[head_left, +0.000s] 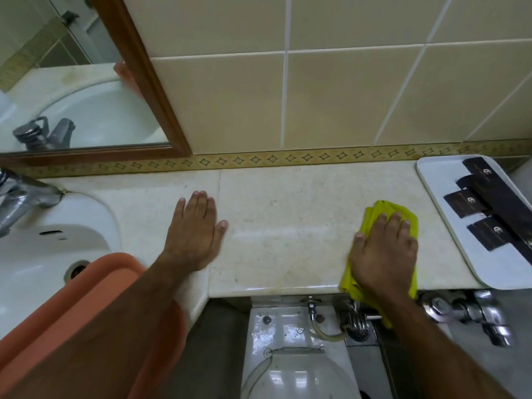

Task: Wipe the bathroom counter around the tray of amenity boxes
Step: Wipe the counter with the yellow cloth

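The cream marble counter (288, 214) runs from the sink to a white tray (449, 226) at the far right. Several black amenity boxes (466, 201) lie on that tray. My right hand (385, 254) presses flat on a folded yellow cloth (385, 210) near the counter's front edge, just left of the tray and apart from it. Part of the cloth hangs over the front edge. My left hand (195, 231) rests flat on the bare counter beside the sink, fingers spread, holding nothing.
A white sink (51, 254) with a chrome tap (23, 197) sits at the left. Behind it hangs a wood-framed mirror (86, 82) on the tiled wall (345, 96). Below the counter stand a toilet (293, 370) and chrome pipe fittings (466, 312). An orange sleeve (86, 326) covers my left arm.
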Tool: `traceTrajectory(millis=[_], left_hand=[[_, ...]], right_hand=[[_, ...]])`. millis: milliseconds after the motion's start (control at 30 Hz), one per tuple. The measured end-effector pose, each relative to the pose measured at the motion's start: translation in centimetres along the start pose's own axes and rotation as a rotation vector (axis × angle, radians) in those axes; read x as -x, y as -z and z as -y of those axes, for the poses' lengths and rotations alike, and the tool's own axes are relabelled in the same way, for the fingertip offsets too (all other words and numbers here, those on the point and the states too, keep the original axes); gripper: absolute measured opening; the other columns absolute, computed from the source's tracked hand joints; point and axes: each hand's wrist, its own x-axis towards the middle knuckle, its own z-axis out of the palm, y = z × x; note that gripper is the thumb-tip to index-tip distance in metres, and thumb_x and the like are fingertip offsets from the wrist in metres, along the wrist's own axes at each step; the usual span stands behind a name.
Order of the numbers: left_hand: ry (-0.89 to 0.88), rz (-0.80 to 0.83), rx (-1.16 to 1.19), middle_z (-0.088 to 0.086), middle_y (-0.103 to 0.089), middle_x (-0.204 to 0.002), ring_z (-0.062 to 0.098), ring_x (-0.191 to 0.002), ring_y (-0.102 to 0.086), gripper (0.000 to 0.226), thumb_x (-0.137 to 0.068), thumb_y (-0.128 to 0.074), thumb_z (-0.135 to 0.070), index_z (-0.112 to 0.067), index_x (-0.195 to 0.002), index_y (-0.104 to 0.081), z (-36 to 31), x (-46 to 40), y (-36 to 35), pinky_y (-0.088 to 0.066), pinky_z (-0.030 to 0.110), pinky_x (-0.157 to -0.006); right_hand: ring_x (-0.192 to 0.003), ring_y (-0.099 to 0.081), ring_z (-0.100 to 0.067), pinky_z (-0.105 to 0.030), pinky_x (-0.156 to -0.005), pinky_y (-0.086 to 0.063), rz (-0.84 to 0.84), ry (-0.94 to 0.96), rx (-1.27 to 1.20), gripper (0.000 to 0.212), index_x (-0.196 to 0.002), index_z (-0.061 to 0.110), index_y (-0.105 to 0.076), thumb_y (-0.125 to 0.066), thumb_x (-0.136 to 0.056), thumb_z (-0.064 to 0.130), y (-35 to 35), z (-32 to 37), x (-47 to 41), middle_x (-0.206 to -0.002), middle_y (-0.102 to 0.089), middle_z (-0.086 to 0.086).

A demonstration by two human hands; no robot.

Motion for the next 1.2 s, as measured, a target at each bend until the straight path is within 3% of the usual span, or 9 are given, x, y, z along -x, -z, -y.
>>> traceTrajectory(millis=[233, 433, 567, 667, 867, 967, 1067, 1133, 1200], left_hand=[[0.287, -0.185, 0.144, 0.021, -0.021, -0.159, 0.033, -0.149, -0.015, 0.071, -0.097, -0.009, -0.051, -0.004, -0.148, -0.019, 3.3, 6.6, 2.5, -0.009, 0.050, -0.120], [0.487, -0.090, 0.197, 0.034, -0.015, -0.156, 0.044, -0.147, -0.012, 0.077, -0.095, -0.010, -0.047, 0.009, -0.147, -0.015, 4.2, 12.5, -0.4, -0.012, 0.054, -0.121], [0.499, -0.138, 0.239, 0.038, -0.016, -0.154, 0.047, -0.146, -0.013, 0.073, -0.094, -0.014, -0.040, 0.013, -0.145, -0.019, 4.3, 12.7, -2.0, -0.013, 0.056, -0.120], [0.519, -0.154, 0.235, 0.039, -0.017, -0.153, 0.048, -0.145, -0.014, 0.070, -0.095, -0.016, -0.035, 0.015, -0.144, -0.021, 4.2, 12.6, -2.2, -0.015, 0.057, -0.119], [0.541, -0.017, 0.197, 0.048, -0.023, -0.145, 0.057, -0.140, -0.021, 0.073, -0.093, -0.012, -0.033, 0.023, -0.137, -0.028, 3.7, 13.7, -0.8, -0.021, 0.061, -0.114], [0.508, -0.035, 0.205, 0.054, -0.046, -0.113, 0.061, -0.109, -0.048, 0.070, -0.087, -0.023, -0.037, 0.026, -0.109, -0.045, 4.0, 13.5, 0.9, -0.041, 0.061, -0.093], [0.425, -0.133, 0.192, 0.050, -0.038, -0.134, 0.057, -0.130, -0.035, 0.082, -0.085, -0.023, -0.044, 0.025, -0.128, -0.039, 1.4, 12.2, 2.7, -0.030, 0.061, -0.109], [0.305, -0.148, 0.238, 0.041, -0.029, -0.148, 0.050, -0.142, -0.024, 0.085, -0.086, -0.020, -0.048, 0.017, -0.140, -0.031, -2.4, 10.3, 3.8, -0.020, 0.055, -0.119], [0.170, -0.162, 0.261, 0.033, -0.024, -0.154, 0.042, -0.147, -0.019, 0.086, -0.086, -0.016, -0.051, 0.011, -0.145, -0.027, -7.8, 7.6, 4.9, -0.015, 0.049, -0.122]], right_hand=[[-0.145, -0.018, -0.041, -0.056, -0.117, -0.017, 0.030, 0.196, -0.007, 0.067, -0.147, 0.000, -0.027, -0.037, -0.092, 0.038, -2.4, 10.6, 3.2, -0.156, -0.023, -0.026], [-0.147, -0.009, -0.038, -0.055, -0.119, -0.008, 0.082, 0.437, -0.074, 0.070, -0.149, 0.002, -0.019, -0.028, -0.092, 0.040, -4.6, 20.5, 5.6, -0.159, -0.015, -0.023], [-0.148, -0.006, -0.035, -0.054, -0.119, -0.005, 0.151, 0.795, -0.095, 0.067, -0.150, 0.003, -0.016, -0.032, -0.094, 0.037, -5.8, 25.1, 8.8, -0.161, -0.013, -0.020], [-0.148, -0.012, -0.031, -0.050, -0.120, -0.010, 0.168, 1.087, -0.082, 0.064, -0.149, 0.007, -0.024, -0.036, -0.094, 0.037, -6.3, 25.3, 10.4, -0.160, -0.021, -0.015], [-0.145, -0.021, -0.029, -0.047, -0.119, -0.010, 0.193, 1.331, -0.095, 0.058, -0.145, 0.008, -0.031, -0.038, -0.096, 0.039, -3.8, 22.5, 10.7, -0.155, -0.033, -0.015], [-0.126, -0.043, -0.033, -0.047, -0.108, -0.028, 0.158, 1.423, -0.130, 0.041, -0.122, 0.009, -0.052, -0.047, -0.094, 0.039, -1.3, 18.3, 10.0, -0.126, -0.058, -0.015], [-0.093, -0.055, -0.033, -0.045, -0.084, -0.042, 0.143, 1.336, -0.182, 0.026, -0.092, 0.012, -0.059, -0.049, -0.092, 0.036, 1.8, 11.2, 8.5, -0.091, -0.064, -0.011], [-0.089, -0.060, -0.031, -0.042, -0.080, -0.049, 0.104, 1.075, -0.279, 0.031, -0.096, 0.014, -0.064, -0.045, -0.092, 0.038, 3.4, 5.9, 7.2, -0.094, -0.070, -0.008], [-0.101, -0.064, -0.023, -0.036, -0.088, -0.052, 0.032, 0.695, -0.418, 0.037, -0.113, 0.020, -0.066, -0.044, -0.093, 0.042, 5.1, 0.8, 5.7, -0.111, -0.072, -0.003]])
